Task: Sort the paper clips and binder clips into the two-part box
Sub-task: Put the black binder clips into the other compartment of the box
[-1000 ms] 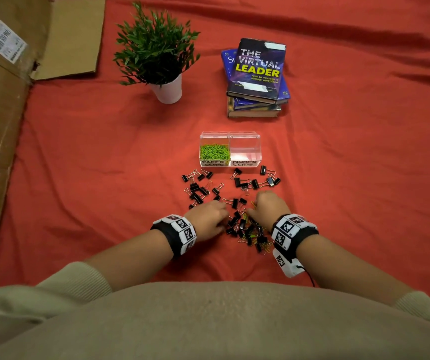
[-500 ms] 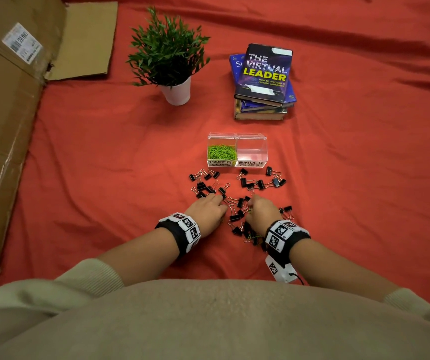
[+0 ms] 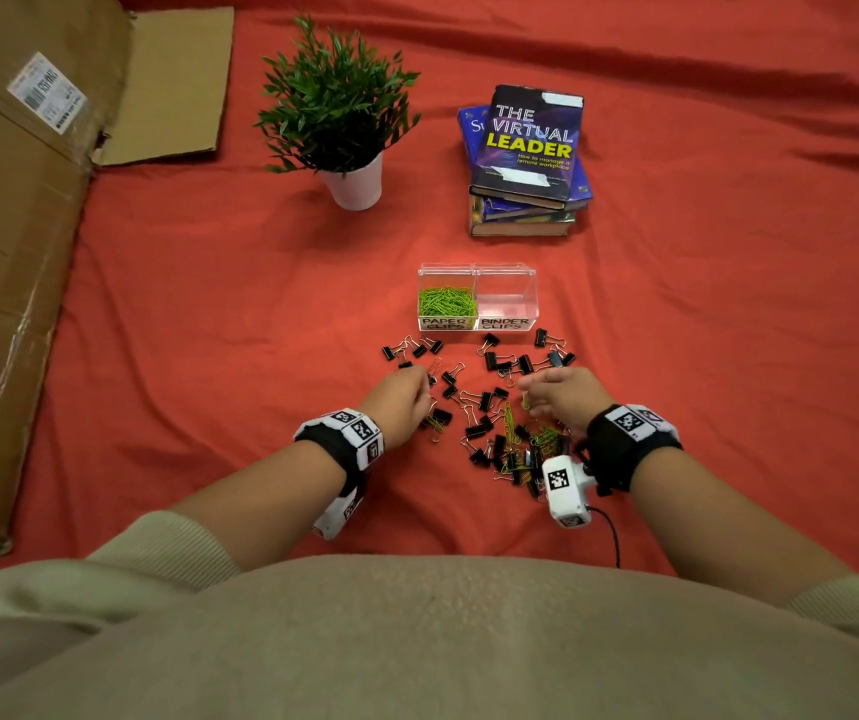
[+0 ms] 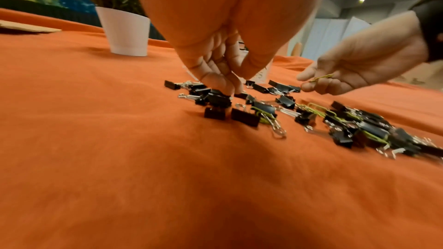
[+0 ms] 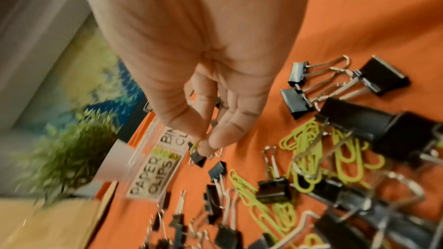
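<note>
The clear two-part box stands ahead of my hands, with green paper clips in its left half; the right half, labelled binder clips, looks empty. Black binder clips and green paper clips lie mixed on the red cloth before it. My right hand hovers above the pile and pinches one green paper clip between thumb and fingertips. My left hand reaches down at the pile's left edge, its bunched fingertips pinching a black binder clip.
A potted plant and a stack of books stand beyond the box. Flattened cardboard covers the left side. Red cloth spreads all round the clips.
Both hands left the middle of the pile and moved apart. The right one rose with a green paper clip; the left shifted forward and left onto a binder clip.
</note>
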A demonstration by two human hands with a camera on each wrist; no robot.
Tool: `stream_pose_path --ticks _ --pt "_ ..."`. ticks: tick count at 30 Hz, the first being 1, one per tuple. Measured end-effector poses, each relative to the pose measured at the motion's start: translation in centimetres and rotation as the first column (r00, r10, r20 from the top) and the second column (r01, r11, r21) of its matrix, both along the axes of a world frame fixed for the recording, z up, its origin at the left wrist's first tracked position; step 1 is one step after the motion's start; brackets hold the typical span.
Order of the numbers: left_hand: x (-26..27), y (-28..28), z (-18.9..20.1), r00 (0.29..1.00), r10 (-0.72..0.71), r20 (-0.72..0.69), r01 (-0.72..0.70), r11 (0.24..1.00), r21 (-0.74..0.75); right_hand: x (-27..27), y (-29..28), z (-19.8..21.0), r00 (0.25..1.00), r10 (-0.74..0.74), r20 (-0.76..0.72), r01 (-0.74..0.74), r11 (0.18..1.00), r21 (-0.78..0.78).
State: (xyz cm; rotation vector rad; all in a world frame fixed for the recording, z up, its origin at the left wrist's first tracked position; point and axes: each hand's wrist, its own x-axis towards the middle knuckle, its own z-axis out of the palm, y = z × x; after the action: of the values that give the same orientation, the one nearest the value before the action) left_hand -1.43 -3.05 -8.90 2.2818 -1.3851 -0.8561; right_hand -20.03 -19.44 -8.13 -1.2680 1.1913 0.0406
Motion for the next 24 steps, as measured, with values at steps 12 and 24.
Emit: stream_pose_path --ticks 12,24 --pt "-1.5 -0.1 -0.9 0.949 -0.204 0.240 0.163 0.970 0.183 2.2 1.7 -0.5 0.830 0.279 -0.483 -0.447 0.850 -0.278" --pt "-0.9 -0.6 0.4 0.997 -0.078 -0.006 0.077 0.994 -0.074 3.4 4.2 -1.3 0.628 0.401 -0.667 -0.752 0.535 -0.386"
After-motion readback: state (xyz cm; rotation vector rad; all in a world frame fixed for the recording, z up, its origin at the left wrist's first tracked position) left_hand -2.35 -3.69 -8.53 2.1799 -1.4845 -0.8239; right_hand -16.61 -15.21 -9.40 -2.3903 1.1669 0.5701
